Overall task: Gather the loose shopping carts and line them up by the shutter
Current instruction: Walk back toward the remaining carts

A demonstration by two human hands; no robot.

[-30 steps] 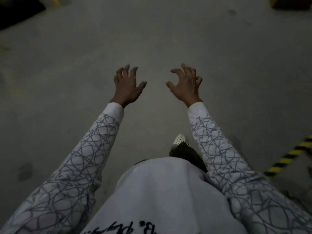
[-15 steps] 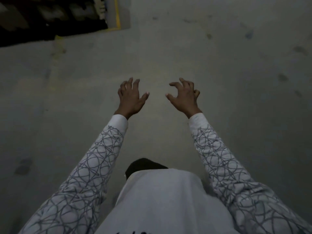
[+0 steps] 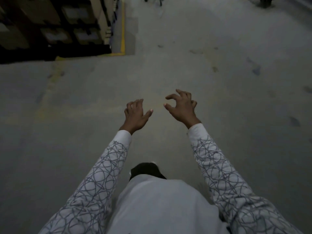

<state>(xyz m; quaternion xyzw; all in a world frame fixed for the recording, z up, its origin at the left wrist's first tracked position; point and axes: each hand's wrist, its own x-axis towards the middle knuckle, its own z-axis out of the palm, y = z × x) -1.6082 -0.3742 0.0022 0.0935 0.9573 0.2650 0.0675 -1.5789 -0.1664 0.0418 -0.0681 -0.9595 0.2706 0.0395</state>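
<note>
Both my hands are stretched out in front of me over a grey concrete floor and hold nothing. My left hand (image 3: 135,114) has its fingers loosely curled. My right hand (image 3: 181,107) is also loosely curled, with thumb and forefinger apart. At the very top edge of the view, far ahead, the wheels and lower frame of a shopping cart (image 3: 154,0) show; the rest of it is cut off. No shutter is in view.
Dark storage racking (image 3: 50,26) with boxes fills the upper left, bounded by a yellow floor line (image 3: 123,31). A dark object (image 3: 265,1) sits at the top right edge. The concrete floor (image 3: 219,65) stretches ahead. My dark shoe (image 3: 146,169) shows below.
The view has advanced and lifted: the racking has come closer and a cart has appeared at the top. The striped floor marking at right has gone. My hands stay raised and empty.
</note>
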